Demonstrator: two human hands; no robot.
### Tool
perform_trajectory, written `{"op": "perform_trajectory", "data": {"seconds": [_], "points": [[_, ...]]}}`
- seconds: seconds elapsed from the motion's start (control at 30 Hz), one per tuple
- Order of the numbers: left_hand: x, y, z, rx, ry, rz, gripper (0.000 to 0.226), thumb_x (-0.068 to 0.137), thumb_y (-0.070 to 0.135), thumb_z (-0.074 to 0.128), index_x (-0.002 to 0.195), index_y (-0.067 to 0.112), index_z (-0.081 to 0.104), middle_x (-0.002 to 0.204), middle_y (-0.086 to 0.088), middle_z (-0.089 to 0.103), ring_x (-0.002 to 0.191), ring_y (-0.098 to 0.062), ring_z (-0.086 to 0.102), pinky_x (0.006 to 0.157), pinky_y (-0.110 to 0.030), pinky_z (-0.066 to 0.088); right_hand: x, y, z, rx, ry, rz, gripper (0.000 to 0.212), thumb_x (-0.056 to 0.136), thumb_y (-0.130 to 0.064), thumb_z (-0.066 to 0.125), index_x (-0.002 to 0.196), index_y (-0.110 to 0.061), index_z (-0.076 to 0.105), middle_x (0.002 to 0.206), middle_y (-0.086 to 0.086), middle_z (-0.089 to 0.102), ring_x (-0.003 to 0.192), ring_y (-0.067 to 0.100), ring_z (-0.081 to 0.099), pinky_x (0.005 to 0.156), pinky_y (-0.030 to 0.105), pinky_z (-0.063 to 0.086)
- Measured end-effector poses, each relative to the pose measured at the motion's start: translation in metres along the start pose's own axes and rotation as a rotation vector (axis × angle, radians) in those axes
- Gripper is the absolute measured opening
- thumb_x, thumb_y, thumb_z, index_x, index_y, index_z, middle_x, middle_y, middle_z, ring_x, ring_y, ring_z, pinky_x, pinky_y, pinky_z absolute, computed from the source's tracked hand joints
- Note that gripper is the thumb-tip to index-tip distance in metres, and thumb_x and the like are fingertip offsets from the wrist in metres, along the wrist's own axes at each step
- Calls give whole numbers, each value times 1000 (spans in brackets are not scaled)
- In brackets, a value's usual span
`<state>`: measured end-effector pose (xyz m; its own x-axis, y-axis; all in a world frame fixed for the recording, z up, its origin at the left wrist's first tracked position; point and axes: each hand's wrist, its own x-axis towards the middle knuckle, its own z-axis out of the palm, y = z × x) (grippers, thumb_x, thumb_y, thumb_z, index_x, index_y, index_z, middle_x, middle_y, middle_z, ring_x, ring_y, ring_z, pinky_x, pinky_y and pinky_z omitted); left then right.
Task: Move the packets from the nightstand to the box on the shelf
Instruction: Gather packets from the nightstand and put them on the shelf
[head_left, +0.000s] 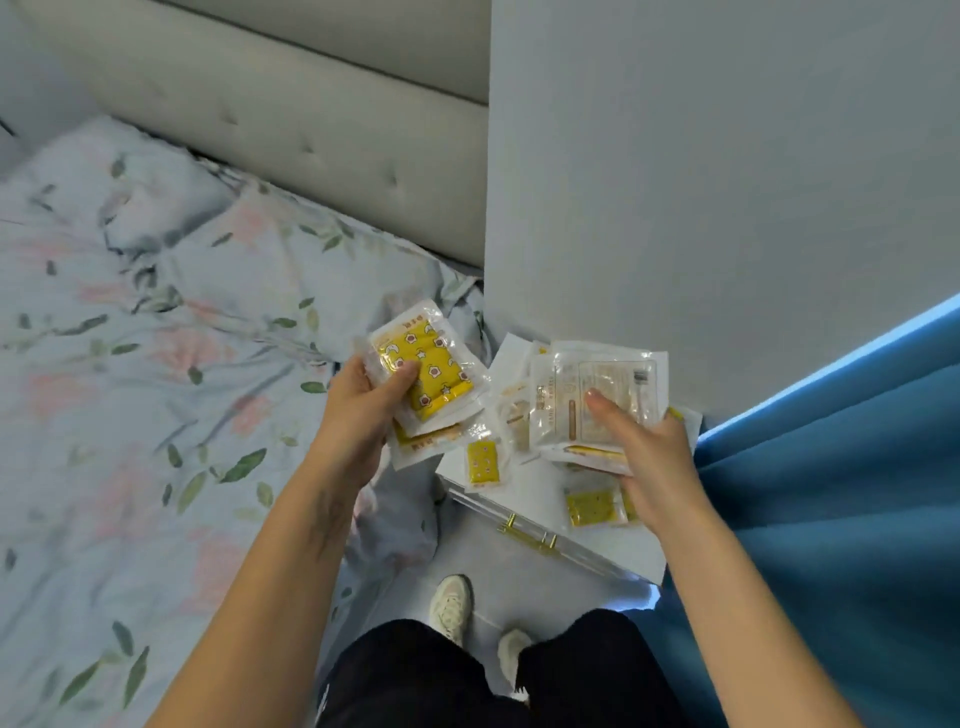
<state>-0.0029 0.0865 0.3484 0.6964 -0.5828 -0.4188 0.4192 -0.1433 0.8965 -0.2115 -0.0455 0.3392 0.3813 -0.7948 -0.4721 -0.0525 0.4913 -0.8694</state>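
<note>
The left hand (363, 400) is curled round a small stack of packets, thumb pressed across the top one, a yellow packet (431, 374) printed with stars and moons, held over the gap between bed and nightstand. The right hand (649, 457) grips another bundle from below, thumb lying on a clear packet (597, 395) that shows its pale back side. Under and between the hands the white nightstand (540, 499) carries more: a small yellow packet (483, 462) stands lengthwise near the front edge, nearer the left hand, and a second loose yellow packet (592, 508) lies flat just below the right wrist, so the right hand is the closer one for it. The box and the shelf are out of view. The flowered bedding (156, 338) lies to the left, a blue curtain (841, 493) to the right.
</note>
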Motion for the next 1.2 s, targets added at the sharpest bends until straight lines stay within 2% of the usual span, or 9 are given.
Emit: {"op": "perform_trajectory", "data": {"seconds": [0.1,0.17,0.3,0.43,0.57,0.77,0.87,0.97,1.2], "points": [[-38,19,9,-70,103,27,9,94,1,53,98,5,60,78,-4,67,57,-9,68,46,-24,54,-17,-26,1,-67,-102,-7,25,82,-15,74,106,-19,69,103,3,76,99,22,72,89,45,56],[-63,25,10,-143,166,8,12,94,3,52,85,11,56,70,-4,61,49,-10,64,41,-26,51,-28,-40,4,-114,-191,-18,21,82,-15,75,101,-21,69,98,0,77,95,18,73,80,38,58],[-110,27,-7,-262,283,3,13,88,12,66,98,9,58,84,-10,71,65,-20,71,49,-37,58,-48,-54,19,-160,-389,-35,21,82,-12,73,102,-16,70,97,1,77,91,15,74,62,23,58],[-170,30,-42,-290,481,59,31,81,10,73,107,5,56,94,-15,72,72,-24,73,52,-39,59,-77,-57,53,-217,-594,-38,18,80,-13,74,98,-15,72,95,3,77,92,18,74,82,35,58],[-235,28,-89,-326,681,116,29,80,10,74,103,8,57,90,-9,73,75,-26,73,60,-47,60,-115,-50,100,-263,-786,8,45,67,-24,80,108,-8,69,101,11,76,96,25,73,91,43,54],[-345,8,-160,-409,931,198,45,79,9,75,119,2,58,106,-20,71,91,-35,71,71,-50,59,-193,-14,174,-399,-1070,74,26,81,-13,74,104,-1,70,94,16,76,88,28,74,76,37,61],[-401,-7,-191,-495,1032,242,36,80,5,72,114,4,60,102,-20,72,89,-38,71,57,-49,59,-248,12,205,-464,-1197,96,17,83,-8,71,98,0,70,86,14,77,78,24,75,59,29,60],[-462,-26,-220,-551,1160,286,31,80,3,70,110,5,63,98,-18,73,82,-33,72,50,-43,58,-311,42,228,-522,-1332,117,17,84,-9,71,99,-3,70,87,13,77,79,25,75,60,32,61],[-606,-82,-285,-589,1388,303,27,80,2,72,104,10,64,100,-17,73,87,-34,72,70,-48,60,-468,118,255,-577,-1531,221,15,85,-9,69,98,-3,70,84,13,77,72,22,75,52,29,58]]}}
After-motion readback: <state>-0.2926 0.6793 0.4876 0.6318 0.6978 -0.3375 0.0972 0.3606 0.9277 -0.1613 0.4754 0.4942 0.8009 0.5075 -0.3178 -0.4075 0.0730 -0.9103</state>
